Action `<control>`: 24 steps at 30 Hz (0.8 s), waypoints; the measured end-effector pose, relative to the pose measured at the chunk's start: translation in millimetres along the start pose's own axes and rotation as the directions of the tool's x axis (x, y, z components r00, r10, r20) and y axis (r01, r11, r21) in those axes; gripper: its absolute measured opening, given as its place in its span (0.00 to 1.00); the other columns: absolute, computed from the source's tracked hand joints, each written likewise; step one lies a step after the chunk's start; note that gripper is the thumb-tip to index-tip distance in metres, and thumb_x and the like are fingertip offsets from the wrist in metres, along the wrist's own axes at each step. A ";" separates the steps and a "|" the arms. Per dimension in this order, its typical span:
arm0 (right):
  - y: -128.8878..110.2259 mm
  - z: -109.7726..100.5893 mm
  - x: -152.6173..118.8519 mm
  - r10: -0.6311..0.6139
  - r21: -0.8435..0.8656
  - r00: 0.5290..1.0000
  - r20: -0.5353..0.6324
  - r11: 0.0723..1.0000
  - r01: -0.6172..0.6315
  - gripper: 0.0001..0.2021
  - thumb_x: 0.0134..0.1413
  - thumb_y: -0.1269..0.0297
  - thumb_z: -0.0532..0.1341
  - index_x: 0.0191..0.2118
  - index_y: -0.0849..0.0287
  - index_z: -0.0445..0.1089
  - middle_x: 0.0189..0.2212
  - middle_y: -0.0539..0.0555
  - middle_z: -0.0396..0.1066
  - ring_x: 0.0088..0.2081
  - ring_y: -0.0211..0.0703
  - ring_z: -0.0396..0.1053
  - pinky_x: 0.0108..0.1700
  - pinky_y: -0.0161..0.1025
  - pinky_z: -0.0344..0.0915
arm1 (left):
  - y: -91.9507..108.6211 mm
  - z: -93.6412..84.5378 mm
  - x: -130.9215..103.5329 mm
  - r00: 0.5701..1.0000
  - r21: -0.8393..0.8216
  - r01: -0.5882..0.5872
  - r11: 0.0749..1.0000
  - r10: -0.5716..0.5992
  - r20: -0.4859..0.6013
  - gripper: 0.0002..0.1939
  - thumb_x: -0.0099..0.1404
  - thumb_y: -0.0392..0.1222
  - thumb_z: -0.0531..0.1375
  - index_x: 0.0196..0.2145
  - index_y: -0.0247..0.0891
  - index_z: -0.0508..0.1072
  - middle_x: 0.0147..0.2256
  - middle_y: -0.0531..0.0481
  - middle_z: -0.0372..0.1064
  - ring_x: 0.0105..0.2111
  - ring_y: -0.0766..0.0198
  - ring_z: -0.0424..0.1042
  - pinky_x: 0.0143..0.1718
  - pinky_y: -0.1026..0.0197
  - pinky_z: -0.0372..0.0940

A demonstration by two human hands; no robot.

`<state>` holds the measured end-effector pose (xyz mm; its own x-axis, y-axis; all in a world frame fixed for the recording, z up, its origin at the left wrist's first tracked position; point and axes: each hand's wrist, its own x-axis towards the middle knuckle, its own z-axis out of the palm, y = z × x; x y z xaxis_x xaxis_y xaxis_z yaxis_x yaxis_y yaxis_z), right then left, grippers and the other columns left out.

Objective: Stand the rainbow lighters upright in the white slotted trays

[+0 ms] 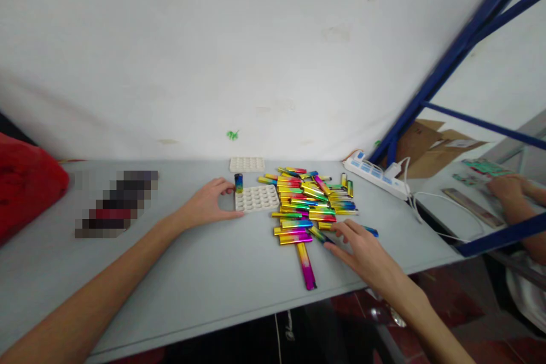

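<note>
A white tray [260, 198] with rows of round holes lies on the grey table. One blue-and-yellow lighter [239, 183] stands upright at its back left corner. My left hand [211, 203] is at the tray's left edge, thumb and fingers spread apart, the thumb by the front left corner and the fingertips beside the standing lighter. To the right of the tray is a pile of shiny multicoloured lighters [298, 205]. My right hand [358, 247] is at the pile's front right, its thumb and fingers around the end of a dark-and-green lighter [319, 235].
Behind stands a second white tray [247, 164] against the wall. A power strip [375, 176] with cables lies at the back right, by a blue metal frame [452, 62]. A red bag [29, 187] is far left. Another person's hands [509, 190] are at far right.
</note>
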<state>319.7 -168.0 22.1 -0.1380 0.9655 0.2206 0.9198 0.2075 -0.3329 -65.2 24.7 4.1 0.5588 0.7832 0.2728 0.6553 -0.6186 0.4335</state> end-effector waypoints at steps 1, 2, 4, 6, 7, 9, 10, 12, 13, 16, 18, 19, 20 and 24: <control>1.8 6.3 -4.1 0.010 -0.014 1.000 -0.009 1.000 -0.010 0.09 0.64 0.61 0.66 0.48 0.56 0.75 0.45 0.59 0.76 0.46 0.55 0.77 0.49 0.48 0.73 | 1.2 -0.6 0.0 1.000 0.001 0.007 1.000 -0.007 0.001 0.35 0.52 0.69 0.69 0.46 0.38 0.76 0.44 0.44 0.73 0.44 0.48 0.75 0.49 0.51 0.70; 3.4 11.2 -6.7 0.016 -0.018 1.000 -0.016 1.000 -0.016 0.08 0.64 0.62 0.65 0.47 0.56 0.75 0.45 0.60 0.76 0.47 0.55 0.77 0.50 0.49 0.73 | 2.3 -1.1 0.0 1.000 0.001 0.013 1.000 -0.013 0.002 0.35 0.52 0.69 0.69 0.46 0.38 0.76 0.44 0.44 0.73 0.44 0.48 0.75 0.49 0.51 0.70; 6.5 16.1 -8.8 0.022 0.009 0.999 -0.031 1.000 -0.022 0.06 0.66 0.63 0.63 0.45 0.56 0.76 0.44 0.60 0.76 0.46 0.54 0.77 0.51 0.50 0.73 | 3.7 -1.9 -0.2 1.000 0.002 0.019 1.000 -0.019 0.007 0.35 0.52 0.70 0.69 0.45 0.39 0.76 0.44 0.44 0.73 0.44 0.48 0.75 0.49 0.51 0.69; 10.6 15.0 -8.9 0.035 0.074 0.998 -0.050 0.997 -0.031 0.07 0.66 0.62 0.61 0.43 0.56 0.76 0.42 0.58 0.75 0.44 0.52 0.76 0.49 0.48 0.74 | 3.7 -2.0 -0.5 1.000 0.002 0.022 1.000 -0.022 0.010 0.35 0.52 0.70 0.68 0.46 0.39 0.76 0.44 0.44 0.73 0.45 0.48 0.75 0.50 0.51 0.69; 13.5 12.9 -8.7 0.046 0.117 0.998 -0.053 0.992 -0.039 0.07 0.66 0.61 0.61 0.43 0.56 0.76 0.41 0.58 0.76 0.43 0.51 0.76 0.48 0.47 0.74 | 3.3 -1.7 -0.7 1.000 0.002 0.023 1.000 -0.023 0.009 0.35 0.52 0.70 0.68 0.46 0.39 0.76 0.44 0.44 0.73 0.45 0.48 0.74 0.50 0.51 0.69; 21.3 7.7 -7.9 0.092 0.229 0.994 -0.054 0.970 -0.077 0.09 0.65 0.56 0.63 0.42 0.55 0.76 0.40 0.57 0.77 0.41 0.50 0.76 0.44 0.46 0.74 | 2.0 -0.9 -0.8 1.000 -0.001 0.024 1.000 -0.024 0.006 0.35 0.52 0.70 0.69 0.46 0.39 0.76 0.44 0.44 0.73 0.44 0.48 0.74 0.50 0.50 0.69; 25.8 5.3 -6.9 0.126 0.302 0.990 -0.056 0.948 -0.104 0.11 0.63 0.53 0.64 0.43 0.55 0.76 0.40 0.57 0.78 0.40 0.50 0.76 0.43 0.46 0.74 | 1.4 -0.6 -0.8 1.000 -0.004 0.023 1.000 -0.023 0.003 0.35 0.52 0.70 0.69 0.46 0.39 0.76 0.44 0.44 0.73 0.44 0.48 0.74 0.50 0.50 0.69; 34.0 2.3 -2.5 0.210 0.479 0.976 -0.059 0.864 -0.157 0.15 0.59 0.49 0.67 0.43 0.55 0.76 0.41 0.57 0.79 0.40 0.51 0.77 0.41 0.46 0.74 | 0.7 -0.1 -0.8 1.000 -0.010 0.019 1.000 -0.019 -0.001 0.35 0.52 0.70 0.69 0.46 0.39 0.76 0.43 0.44 0.73 0.44 0.48 0.74 0.50 0.50 0.69; 36.5 1.7 1.6 0.258 0.567 0.964 -0.069 0.805 -0.175 0.17 0.57 0.46 0.69 0.43 0.55 0.76 0.41 0.57 0.80 0.40 0.52 0.77 0.41 0.46 0.75 | 0.7 -0.1 -0.7 1.000 -0.013 0.015 1.000 -0.016 -0.004 0.35 0.52 0.70 0.69 0.46 0.40 0.76 0.43 0.44 0.73 0.44 0.48 0.74 0.50 0.50 0.69; 32.6 2.1 23.0 0.387 0.762 0.915 -0.115 0.625 -0.168 0.23 0.52 0.41 0.71 0.44 0.55 0.77 0.41 0.58 0.79 0.40 0.52 0.76 0.40 0.46 0.74 | 1.2 -0.4 -0.5 1.000 -0.021 0.003 1.000 -0.003 -0.011 0.34 0.52 0.69 0.69 0.45 0.40 0.76 0.43 0.45 0.73 0.44 0.49 0.75 0.49 0.51 0.69; 19.0 1.9 45.4 0.408 0.838 0.904 -0.130 0.533 -0.120 0.25 0.52 0.39 0.70 0.43 0.55 0.76 0.40 0.58 0.78 0.40 0.51 0.75 0.40 0.45 0.74 | 1.1 -0.4 -0.3 1.000 -0.020 0.003 1.000 -0.003 -0.011 0.34 0.52 0.69 0.69 0.46 0.41 0.76 0.43 0.45 0.73 0.44 0.49 0.75 0.49 0.51 0.69; 9.3 1.3 58.6 0.380 0.872 0.918 -0.116 0.482 -0.089 0.25 0.54 0.38 0.69 0.43 0.55 0.75 0.39 0.57 0.78 0.40 0.49 0.75 0.41 0.44 0.74 | 0.7 -0.2 -0.2 1.000 -0.018 0.006 1.000 -0.006 -0.008 0.34 0.52 0.69 0.70 0.46 0.40 0.76 0.43 0.45 0.73 0.44 0.49 0.74 0.49 0.51 0.69; -1.9 0.3 72.9 0.340 0.906 0.936 -0.092 0.419 -0.064 0.24 0.54 0.37 0.68 0.43 0.54 0.73 0.37 0.55 0.77 0.37 0.47 0.74 0.38 0.42 0.73 | 0.2 0.1 -0.1 1.000 -0.016 0.009 1.000 -0.009 -0.004 0.34 0.52 0.69 0.70 0.46 0.40 0.76 0.43 0.45 0.73 0.44 0.48 0.74 0.49 0.51 0.69; -49.9 -0.2 133.6 0.086 0.972 0.996 -0.005 0.234 -0.015 0.21 0.59 0.39 0.66 0.45 0.50 0.66 0.25 0.43 0.64 0.23 0.36 0.60 0.27 0.34 0.64 | -2.8 1.5 -0.7 1.000 -0.013 0.003 1.000 -0.003 0.000 0.33 0.52 0.69 0.70 0.44 0.39 0.75 0.43 0.44 0.72 0.44 0.48 0.74 0.49 0.50 0.69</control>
<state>255.5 -49.4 68.5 -0.0565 0.9791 0.1956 -0.1397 0.1862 -0.9725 -66.6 25.8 1.4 0.5572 0.7848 0.2713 0.6500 -0.6156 0.4456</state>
